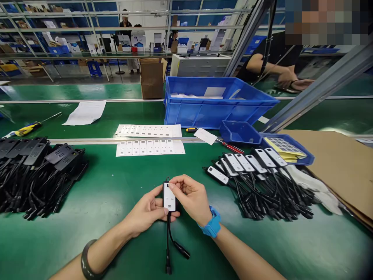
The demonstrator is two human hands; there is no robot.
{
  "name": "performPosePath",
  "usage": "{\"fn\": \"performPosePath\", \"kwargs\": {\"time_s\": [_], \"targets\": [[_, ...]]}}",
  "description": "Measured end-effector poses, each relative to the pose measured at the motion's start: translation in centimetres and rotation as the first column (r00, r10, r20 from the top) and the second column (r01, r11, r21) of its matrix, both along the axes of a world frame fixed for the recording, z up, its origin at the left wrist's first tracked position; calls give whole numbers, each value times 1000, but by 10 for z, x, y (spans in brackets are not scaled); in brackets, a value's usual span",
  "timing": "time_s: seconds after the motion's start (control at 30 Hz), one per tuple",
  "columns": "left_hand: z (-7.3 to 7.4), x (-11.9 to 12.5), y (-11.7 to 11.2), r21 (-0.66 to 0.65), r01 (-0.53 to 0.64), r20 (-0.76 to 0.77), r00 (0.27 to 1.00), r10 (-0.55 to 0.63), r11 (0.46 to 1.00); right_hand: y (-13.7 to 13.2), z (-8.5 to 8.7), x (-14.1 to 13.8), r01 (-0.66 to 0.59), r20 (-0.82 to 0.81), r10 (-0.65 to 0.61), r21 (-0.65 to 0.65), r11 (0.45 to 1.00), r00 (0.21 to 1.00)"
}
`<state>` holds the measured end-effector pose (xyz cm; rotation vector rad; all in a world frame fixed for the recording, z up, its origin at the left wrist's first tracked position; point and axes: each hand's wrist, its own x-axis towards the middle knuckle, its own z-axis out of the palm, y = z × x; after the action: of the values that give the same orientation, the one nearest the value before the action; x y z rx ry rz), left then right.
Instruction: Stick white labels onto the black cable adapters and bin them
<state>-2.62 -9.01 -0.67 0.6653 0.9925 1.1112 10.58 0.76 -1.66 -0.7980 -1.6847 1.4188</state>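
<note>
A small black device (pixel 169 197) with a white label on its face is held upright over the table, its two black cables hanging down to round connectors. My left hand (pixel 148 208) grips it from the left and below, thumb on the lower label edge. With thumb and bent fingers, my right hand (pixel 189 194) pinches the top right corner of the label. A sheet of white labels (pixel 150 147) lies just beyond my hands. Devices with white labels (pixel 234 162) are piled at the right, and black devices without white labels (pixel 35 153) are heaped at the left.
A large blue bin (pixel 215 111) stands at the back, near a small blue tray (pixel 240 132) and another tray with yellow sheets (pixel 288 149). Screwdrivers (pixel 29 128), a paper sheet (pixel 86 112) and cardboard (pixel 335 167) lie around. A slanted metal post (pixel 314 91) rises at right; a co-worker's hands (pixel 291 79) are behind it.
</note>
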Motion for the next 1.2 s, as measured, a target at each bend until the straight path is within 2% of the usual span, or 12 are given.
{"fn": "performPosePath", "kwargs": {"time_s": [0.5, 0.73, 0.87, 0.97, 1.07, 1.2], "targets": [[-1, 3, -1, 35, -9, -24, 1000, 10, 999, -2, -3, 0, 43, 7, -43, -43, 998, 999], [-3, 3, -2, 56, -20, -56, 998, 23, 998, 1, 1, 2, 56, 65, -60, 55, 997, 996], [-1, 0, -2, 36, -26, -24, 999, 27, 999, 9, 0, 5, 45, 199, -81, 179, 983, 977], [0, -3, 0, 9, -59, 51, 997, 59, 998, 11, -6, 5, -47, 270, -13, 216, 975, 963], [1, -5, 1, 7, -100, 94, 991, 99, 995, 7, -11, 3, -182, 312, 116, 191, 965, 943], [1, -6, 2, 23, -144, 107, 984, 141, 989, -1, -12, 1, -293, 327, 230, 158, 943, 917]]}}
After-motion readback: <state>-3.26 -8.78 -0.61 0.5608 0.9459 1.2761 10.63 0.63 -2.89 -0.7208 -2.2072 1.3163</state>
